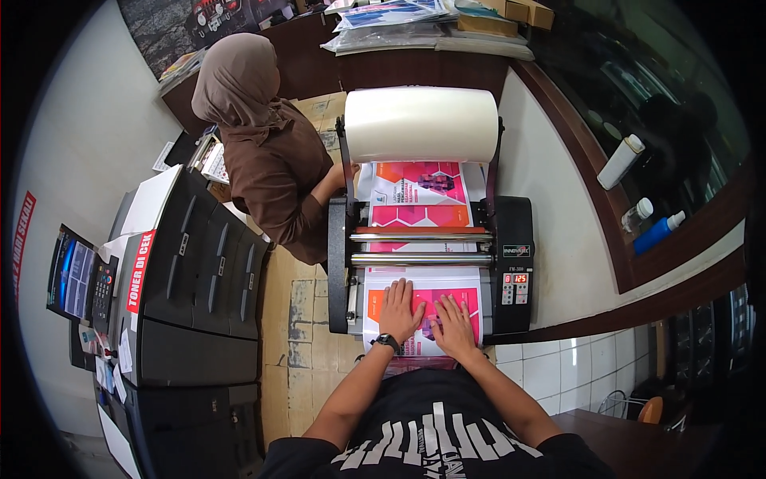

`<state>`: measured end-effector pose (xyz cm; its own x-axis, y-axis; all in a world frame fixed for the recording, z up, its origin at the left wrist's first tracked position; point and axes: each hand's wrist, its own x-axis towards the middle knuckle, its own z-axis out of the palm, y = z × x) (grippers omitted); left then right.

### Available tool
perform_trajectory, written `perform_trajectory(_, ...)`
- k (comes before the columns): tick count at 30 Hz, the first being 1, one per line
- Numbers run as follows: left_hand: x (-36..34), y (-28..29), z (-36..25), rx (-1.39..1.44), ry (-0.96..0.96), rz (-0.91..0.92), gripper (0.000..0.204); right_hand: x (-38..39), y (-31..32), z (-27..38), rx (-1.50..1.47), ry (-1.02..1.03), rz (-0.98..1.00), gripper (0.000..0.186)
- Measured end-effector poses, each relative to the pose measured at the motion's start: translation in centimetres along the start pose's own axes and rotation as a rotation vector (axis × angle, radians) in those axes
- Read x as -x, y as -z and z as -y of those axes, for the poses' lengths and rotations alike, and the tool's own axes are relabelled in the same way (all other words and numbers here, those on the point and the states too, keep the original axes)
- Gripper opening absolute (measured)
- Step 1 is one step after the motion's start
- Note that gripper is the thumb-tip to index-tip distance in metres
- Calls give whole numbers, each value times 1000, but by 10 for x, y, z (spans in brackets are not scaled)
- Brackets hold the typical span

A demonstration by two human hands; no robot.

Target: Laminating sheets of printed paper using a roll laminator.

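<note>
A roll laminator [511, 239] stands in front of me, with a big roll of pale film [421, 125] across its top. On its near side lies a printed pink and orange sheet [381, 289]. My left hand [401, 310] rests flat on that sheet, fingers spread and pointing at the metal rollers [423, 259]. Beside it, my right hand [454, 328] also lies on the sheet, fingers apart. Neither hand grips anything. Beyond the rollers, more pink printed sheet [431, 214] stretches back under the film roll.
A co-worker [275, 168] in brown stands at the laminator's far left, one hand by its side. A large dark printer [199, 271] fills the left. Bottles, including a blue one [659, 233], stand on the right ledge. Papers [391, 16] are stacked on the back counter.
</note>
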<state>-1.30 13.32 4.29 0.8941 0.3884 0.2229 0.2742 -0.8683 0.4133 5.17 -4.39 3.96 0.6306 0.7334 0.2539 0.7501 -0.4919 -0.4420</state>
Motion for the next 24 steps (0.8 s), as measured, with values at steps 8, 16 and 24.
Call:
perform_trajectory(8, 3, -5, 4, -25, 3, 45, 72, -10, 3, -2, 3, 14, -14, 51)
perform_trajectory(16, 33, -7, -2, -76, 9, 96, 79, -13, 3, -5, 16, 12, -9, 51)
perform_trajectory(24, 24, -5, -2, -55, 3, 108, 79, -20, 2, -8, 18, 4, 1, 52)
